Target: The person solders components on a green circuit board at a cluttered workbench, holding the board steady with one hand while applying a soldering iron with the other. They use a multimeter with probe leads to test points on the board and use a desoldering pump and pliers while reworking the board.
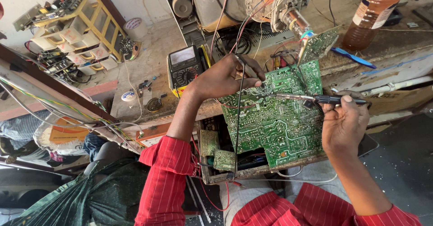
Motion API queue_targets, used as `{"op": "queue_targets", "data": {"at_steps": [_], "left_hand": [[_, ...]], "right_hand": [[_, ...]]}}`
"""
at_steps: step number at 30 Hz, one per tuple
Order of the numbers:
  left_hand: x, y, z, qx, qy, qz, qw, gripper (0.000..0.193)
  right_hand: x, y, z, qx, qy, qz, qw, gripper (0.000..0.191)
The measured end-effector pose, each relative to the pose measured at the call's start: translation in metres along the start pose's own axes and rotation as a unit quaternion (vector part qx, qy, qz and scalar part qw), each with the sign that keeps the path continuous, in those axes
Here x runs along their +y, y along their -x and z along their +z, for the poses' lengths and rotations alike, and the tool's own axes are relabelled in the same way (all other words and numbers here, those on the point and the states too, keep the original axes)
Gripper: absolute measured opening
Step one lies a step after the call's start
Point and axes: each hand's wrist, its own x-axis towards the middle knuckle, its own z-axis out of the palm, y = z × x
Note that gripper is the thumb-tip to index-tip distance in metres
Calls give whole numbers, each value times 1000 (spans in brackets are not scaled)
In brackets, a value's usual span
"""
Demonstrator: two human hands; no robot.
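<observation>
A large green circuit board (275,117) stands tilted against the bench edge, solder side up. My left hand (228,77) rests on its upper left corner and pinches a thin strand of solder wire (237,117) that hangs down across the board. My right hand (345,122) grips the black handle of a soldering iron (315,99), whose metal tip lies across the board's upper middle, pointing left. Both sleeves are red with thin stripes.
An analogue multimeter (185,66) lies on the bench left of the board. A picture tube neck with wires (288,14) and a small green board (320,43) sit behind. A bottle of amber liquid (372,14) stands at the back right; a yellow parts rack (76,32) at the left.
</observation>
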Motion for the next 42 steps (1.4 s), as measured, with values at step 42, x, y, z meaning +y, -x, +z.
{"op": "queue_targets", "data": {"at_steps": [42], "left_hand": [[3, 6, -1, -4, 6, -12, 1000, 22]], "right_hand": [[-1, 1, -2, 8, 1, 18, 1000, 9]]}}
